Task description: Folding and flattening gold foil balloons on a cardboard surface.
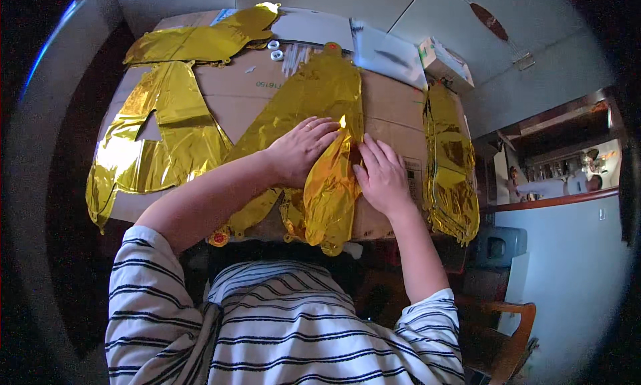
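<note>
A flat gold foil balloon [314,91] lies across the middle of the cardboard-covered table, its near right part folded over into a raised, crumpled flap [330,198]. My left hand [304,150] rests on the foil just left of the flap, fingers stretched out and lying flat. On the flap's other side, my right hand [384,175] has its fingers extended, with the thumb touching the foil edge. Neither hand grips anything that I can see. Part of the balloon is hidden under my left forearm.
A letter-A-shaped gold balloon [180,118] lies at left, another gold balloon [200,43] at the far left. Folded gold foil [451,158] hangs over the right edge. Small white rolls [276,55], clear plastic strips [294,61] and a small box [446,63] sit toward the back.
</note>
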The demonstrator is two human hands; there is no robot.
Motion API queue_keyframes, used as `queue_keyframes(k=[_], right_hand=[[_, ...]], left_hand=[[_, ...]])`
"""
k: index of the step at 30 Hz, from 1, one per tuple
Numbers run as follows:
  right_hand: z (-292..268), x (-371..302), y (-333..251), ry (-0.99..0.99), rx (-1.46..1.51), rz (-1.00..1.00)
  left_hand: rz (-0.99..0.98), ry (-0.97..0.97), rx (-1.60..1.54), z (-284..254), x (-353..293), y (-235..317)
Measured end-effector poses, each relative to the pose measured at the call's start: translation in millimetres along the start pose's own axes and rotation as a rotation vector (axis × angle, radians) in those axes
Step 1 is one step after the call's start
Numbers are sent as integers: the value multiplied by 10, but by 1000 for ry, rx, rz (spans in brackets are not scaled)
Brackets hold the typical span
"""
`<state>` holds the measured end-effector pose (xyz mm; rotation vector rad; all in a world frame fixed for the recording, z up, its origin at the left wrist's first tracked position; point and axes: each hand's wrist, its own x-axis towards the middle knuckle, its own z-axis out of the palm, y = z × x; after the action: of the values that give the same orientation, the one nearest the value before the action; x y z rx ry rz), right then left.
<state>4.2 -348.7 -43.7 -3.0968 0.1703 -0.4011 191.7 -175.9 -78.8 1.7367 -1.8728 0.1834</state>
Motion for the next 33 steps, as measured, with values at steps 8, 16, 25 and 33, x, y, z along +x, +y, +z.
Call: queue_keyframes(k=[8,16,25,33], right_hand=[[-20,-4,-8,3,-12,-4],[-16,-27,-13,-21,1,23],[-43,-5,-10,5,22,-7],[35,-8,44,35,79,-41]], left_hand=[[-24,55,-160,-108,21,24],[-286,129,-311,-489,18,-14],[-131,54,-33,-589,-366,-217],[-133,27,-8,-519,-415,-268]])
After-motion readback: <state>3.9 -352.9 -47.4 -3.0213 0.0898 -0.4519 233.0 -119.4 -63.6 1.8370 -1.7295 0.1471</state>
